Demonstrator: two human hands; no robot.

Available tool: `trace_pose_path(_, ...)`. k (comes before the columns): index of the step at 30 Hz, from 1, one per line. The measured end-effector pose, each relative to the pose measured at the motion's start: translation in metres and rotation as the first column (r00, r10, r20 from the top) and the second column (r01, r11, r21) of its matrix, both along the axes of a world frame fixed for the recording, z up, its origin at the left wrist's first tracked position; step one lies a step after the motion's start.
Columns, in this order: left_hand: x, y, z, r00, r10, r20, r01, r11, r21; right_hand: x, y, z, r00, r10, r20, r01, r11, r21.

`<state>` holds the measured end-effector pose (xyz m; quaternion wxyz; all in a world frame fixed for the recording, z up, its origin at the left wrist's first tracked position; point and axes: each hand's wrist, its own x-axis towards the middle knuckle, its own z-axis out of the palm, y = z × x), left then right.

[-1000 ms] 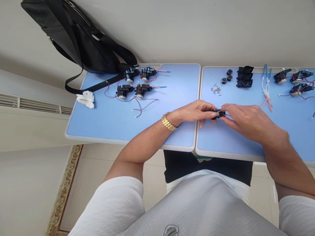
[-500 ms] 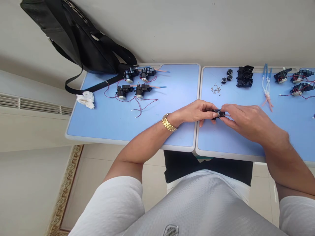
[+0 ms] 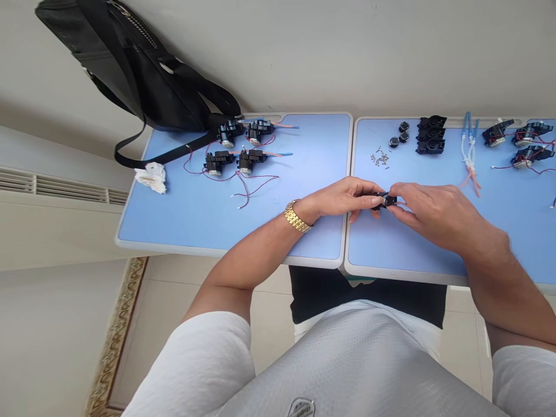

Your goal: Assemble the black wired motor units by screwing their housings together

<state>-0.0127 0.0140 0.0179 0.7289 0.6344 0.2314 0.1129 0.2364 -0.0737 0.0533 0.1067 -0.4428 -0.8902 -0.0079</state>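
Between my two hands, above the right table, is a small black plastic housing (image 3: 390,200), mostly covered by fingers. My left hand (image 3: 354,197) grips its left end, thumb along the near side and fingers behind. On its right end, my right hand (image 3: 428,209) pinches with thumb and index finger. A bit of pinkish tube shows by the right fingertips. Beyond the hands lie a scatter of small screws (image 3: 381,157), several round black parts (image 3: 403,136) and a stack of black plastic housings (image 3: 431,135). Blue, white and pink tubes (image 3: 469,152) lie farther right.
Black assemblies with red wires (image 3: 252,160) rest on the left table (image 3: 182,214), near a crumpled tissue (image 3: 152,177) and a black bag (image 3: 160,87) with its strap. More such assemblies (image 3: 527,156) sit on the right table (image 3: 417,260). A narrow gap separates the tables.
The left thumb has shifted slightly on the black housing. Both hands keep their hold in nearly the same place, and the view has moved a little.
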Motion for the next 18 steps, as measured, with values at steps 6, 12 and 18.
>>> trace_pose_path(6, -0.0022, 0.0022, 0.0005, 0.999, -0.036, -0.008, 0.037, 0.999, 0.002, -0.0012, -0.0006, 0.0019, 1.000, 0.004, 0.013, -0.004, 1.000, -0.005)
trace_pose_path(12, -0.0008, 0.0023, -0.0029, 0.999, -0.026, -0.022, 0.026, 0.999, 0.021, -0.0004, -0.0010, 0.0026, 0.999, 0.037, 0.019, -0.037, 0.999, 0.028)
trace_pose_path(18, 0.0006, 0.0000, -0.0035, 0.999, 0.003, -0.045, -0.001, 0.998, 0.057, 0.0001, -0.0019, 0.0018, 0.998, 0.052, 0.016, -0.054, 0.996, 0.077)
